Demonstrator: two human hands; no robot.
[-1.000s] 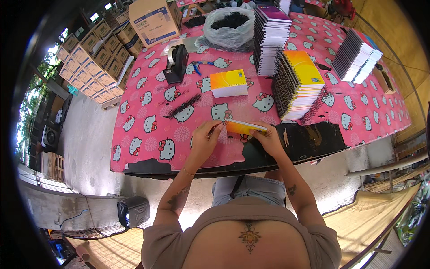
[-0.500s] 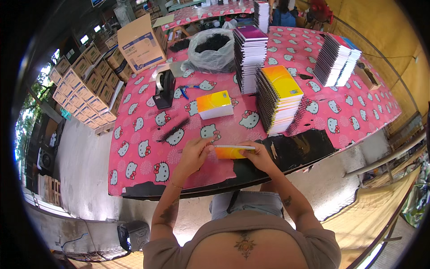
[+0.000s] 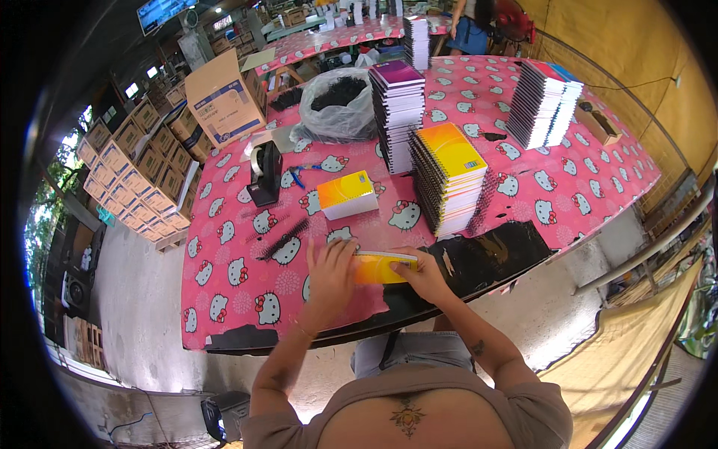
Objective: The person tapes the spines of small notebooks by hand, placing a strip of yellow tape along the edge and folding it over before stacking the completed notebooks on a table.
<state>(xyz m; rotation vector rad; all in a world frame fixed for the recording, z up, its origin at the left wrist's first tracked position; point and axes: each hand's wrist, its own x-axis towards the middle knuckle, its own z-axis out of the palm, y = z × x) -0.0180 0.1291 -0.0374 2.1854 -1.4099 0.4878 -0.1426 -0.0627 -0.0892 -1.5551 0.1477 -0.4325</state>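
Note:
At the near edge of the table a yellow-orange notebook (image 3: 376,271) with a white page edge lies between my hands. My right hand (image 3: 425,274) grips its right end, thumb on the cover. My left hand (image 3: 331,271) rests at its left end with the fingers stretched out and apart. Just beyond is a small stack of yellow-covered notebooks (image 3: 348,196). Black plastic binding coils (image 3: 285,239) lie left of that stack. A tall pile of yellow spiral notebooks (image 3: 451,176) stands to the right, its black coils facing left.
The table (image 3: 247,295) has a pink patterned cover, torn to black at the front. Beyond my hands are a black tape dispenser (image 3: 265,173), blue-handled pliers (image 3: 298,178), a bag of black coils (image 3: 336,105), purple notebooks (image 3: 398,112) and a carton (image 3: 224,101). A person (image 3: 470,34) stands far back.
My left hand has opened from a pinch, its fingers now spread at the notebook's left end. My right hand keeps its grip. The view has shifted, showing more of the far room.

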